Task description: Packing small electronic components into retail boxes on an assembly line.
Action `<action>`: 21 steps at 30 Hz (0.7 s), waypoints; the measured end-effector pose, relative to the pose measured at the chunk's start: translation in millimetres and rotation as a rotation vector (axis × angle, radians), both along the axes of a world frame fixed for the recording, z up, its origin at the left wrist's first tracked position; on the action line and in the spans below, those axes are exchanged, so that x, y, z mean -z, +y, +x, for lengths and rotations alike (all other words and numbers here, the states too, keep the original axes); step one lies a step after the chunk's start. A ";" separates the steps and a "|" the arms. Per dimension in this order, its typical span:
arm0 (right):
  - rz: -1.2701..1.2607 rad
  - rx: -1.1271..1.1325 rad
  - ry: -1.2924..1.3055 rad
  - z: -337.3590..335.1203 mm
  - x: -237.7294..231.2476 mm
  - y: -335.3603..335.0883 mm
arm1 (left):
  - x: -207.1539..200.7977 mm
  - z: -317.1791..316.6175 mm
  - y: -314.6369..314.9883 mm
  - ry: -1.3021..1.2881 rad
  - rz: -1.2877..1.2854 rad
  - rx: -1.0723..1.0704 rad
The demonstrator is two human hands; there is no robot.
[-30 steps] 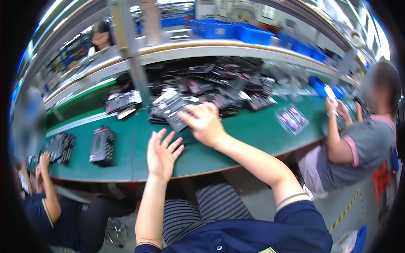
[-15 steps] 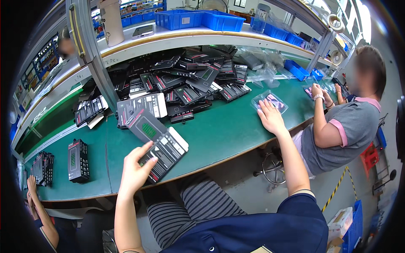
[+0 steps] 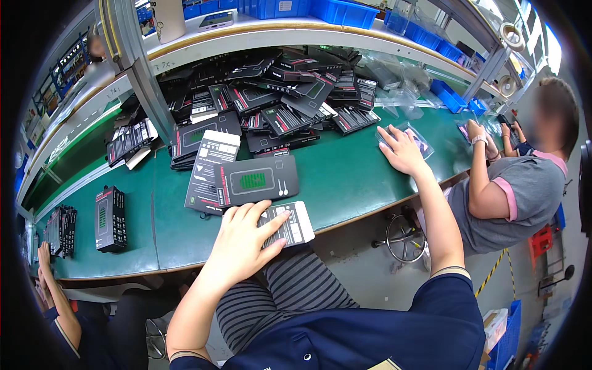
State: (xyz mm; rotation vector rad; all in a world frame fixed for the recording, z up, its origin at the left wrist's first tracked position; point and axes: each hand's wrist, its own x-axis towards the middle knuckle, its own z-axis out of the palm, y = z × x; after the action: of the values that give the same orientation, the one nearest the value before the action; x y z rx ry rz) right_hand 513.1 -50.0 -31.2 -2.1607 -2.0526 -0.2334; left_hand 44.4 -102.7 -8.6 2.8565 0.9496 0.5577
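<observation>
My left hand (image 3: 243, 240) lies with fingers spread over a black cardboard box (image 3: 258, 179) with a green battery picture. A printed panel with a white end flap (image 3: 301, 223) shows under its index finger and thumb, near the table's front edge; the hand hides where the two pieces meet. Beneath them is another printed black box (image 3: 206, 166) with a white flap. To the right, my right hand (image 3: 404, 151) rests flat, fingers apart, on a clear plastic bag (image 3: 425, 140) with something purple inside, partly covered by the palm.
A big heap of black boxes (image 3: 283, 92) fills the back of the green table (image 3: 345, 185). Upright rows of boxes (image 3: 110, 219) stand at left. Above runs a shelf with blue bins (image 3: 342, 12). Co-workers sit at right (image 3: 524, 191) and at far left (image 3: 61, 302).
My left hand has moved right and laid the black box down, its fingers now spread over it. My right hand stays on the plastic bag. The view has shifted slightly.
</observation>
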 end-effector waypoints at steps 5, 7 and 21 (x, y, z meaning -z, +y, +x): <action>-0.004 0.019 0.027 -2.2 9.1 3.6 | -1.2 16.2 4.7 -0.093 -0.028 0.103; 0.010 0.013 0.069 -7.0 11.0 1.9 | 0.8 20.7 13.8 -0.114 -0.089 0.108; 0.151 -0.199 0.219 -106.8 4.5 -29.1 | 8.5 12.9 23.1 -0.156 -0.184 0.043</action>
State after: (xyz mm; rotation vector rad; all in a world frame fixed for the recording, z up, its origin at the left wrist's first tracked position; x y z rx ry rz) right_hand 406.2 -79.1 -35.6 -1.7945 -2.0347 -0.1167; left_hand 57.2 -79.6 -17.1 2.6208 0.8636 0.6425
